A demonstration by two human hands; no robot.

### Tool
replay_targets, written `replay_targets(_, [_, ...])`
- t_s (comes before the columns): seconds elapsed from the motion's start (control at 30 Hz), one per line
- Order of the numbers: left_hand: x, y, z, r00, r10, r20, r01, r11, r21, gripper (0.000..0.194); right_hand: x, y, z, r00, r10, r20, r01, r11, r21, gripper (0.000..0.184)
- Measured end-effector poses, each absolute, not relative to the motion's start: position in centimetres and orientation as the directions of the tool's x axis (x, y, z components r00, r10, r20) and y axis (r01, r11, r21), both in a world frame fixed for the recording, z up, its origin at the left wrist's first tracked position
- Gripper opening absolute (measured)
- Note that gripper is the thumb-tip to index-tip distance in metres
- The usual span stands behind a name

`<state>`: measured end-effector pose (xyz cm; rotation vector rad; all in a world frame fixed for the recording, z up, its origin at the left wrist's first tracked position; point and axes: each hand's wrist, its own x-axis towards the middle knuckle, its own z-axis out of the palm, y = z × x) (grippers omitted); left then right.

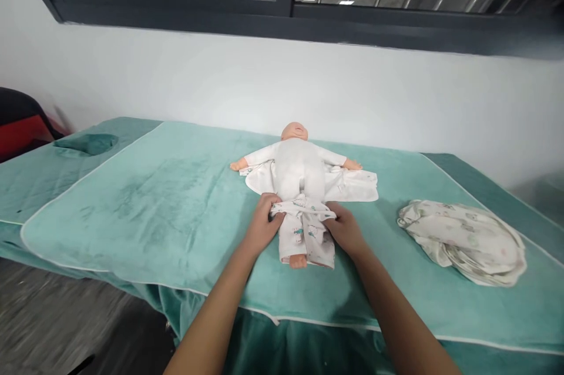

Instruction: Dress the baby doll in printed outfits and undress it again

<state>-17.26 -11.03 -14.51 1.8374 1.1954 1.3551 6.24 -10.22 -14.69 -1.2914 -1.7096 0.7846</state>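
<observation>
Forearms [229,298] | trousers [299,237] on doll [299,166] | waistband [302,208] in left hand [263,227], right hand [346,228] fingers [337,209]

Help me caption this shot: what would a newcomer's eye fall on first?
Probably the doll, arms spread, near the middle of the green cover. Next, the left hand and right hand, gripping the printed trousers at either side of the waist. The crumpled patterned cloth also stands out, off to the right.

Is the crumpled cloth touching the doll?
No, the crumpled cloth lies apart from the doll, with a bare stretch of the green cover between them.
</observation>
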Motion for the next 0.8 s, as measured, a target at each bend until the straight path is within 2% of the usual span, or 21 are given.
replay_targets(0.1, [-17.9, -12.4, -14.1, 0.163, 0.899, 0.407, 0.309, -0.438, 0.844, 0.014, 7.1, -11.6, -14.6, -0.238, 0.949, 0.207, 0.365, 0.285, -0.886, 0.013])
replay_targets(0.17, [-18.5, -13.6, -13.8, 0.229, 0.897, 0.378, 0.336, -0.437, 0.834, 0.027, 7.6, -12.6, -14.4, -0.307, 0.937, 0.166, 0.343, 0.272, -0.899, 0.024])
replay_targets(0.3, [-19.2, -16.5, -13.3, 0.384, 0.878, 0.285, 0.504, -0.458, 0.732, 0.078, 8.3, -14.8, -13.9, -0.421, 0.903, 0.081, 0.401, 0.266, -0.877, 0.082])
replay_targets(0.37, [-19.1, -17.8, -13.1, 0.419, 0.881, 0.218, 0.588, -0.446, 0.675, 0.105, 8.5, -15.6, -13.8, -0.449, 0.89, 0.083, 0.432, 0.297, -0.852, 0.098])
replay_targets(0.43, [-18.5, -18.6, -13.1, 0.416, 0.887, 0.203, 0.642, -0.444, 0.625, 0.123, 8.5, -16.1, -13.8, -0.462, 0.882, 0.095, 0.445, 0.323, -0.835, 0.103])
replay_targets(0.53, [-17.4, -18.8, -13.6, 0.364, 0.885, 0.29, 0.685, -0.466, 0.56, 0.122, 8.4, -16.6, -14.0, -0.438, 0.894, 0.098, 0.492, 0.329, -0.806, 0.098])
replay_targets(0.67, [-16.5, -18.1, -14.0, 0.311, 0.871, 0.38, 0.708, -0.479, 0.519, 0.106, 7.7, -16.6, -13.9, -0.37, 0.916, 0.156, 0.605, 0.365, -0.708, 0.057])
replay_targets(0.73, [-16.3, -17.9, -13.7, 0.29, 0.871, 0.398, 0.684, -0.479, 0.55, 0.095, 7.2, -16.6, -13.4, -0.358, 0.912, 0.202, 0.651, 0.398, -0.646, 0.036])
replay_targets(0.8, [-16.4, -18.0, -13.1, 0.267, 0.881, 0.391, 0.648, -0.464, 0.604, 0.085, 6.7, -16.7, -12.8, -0.358, 0.909, 0.212, 0.665, 0.408, -0.626, 0.026])
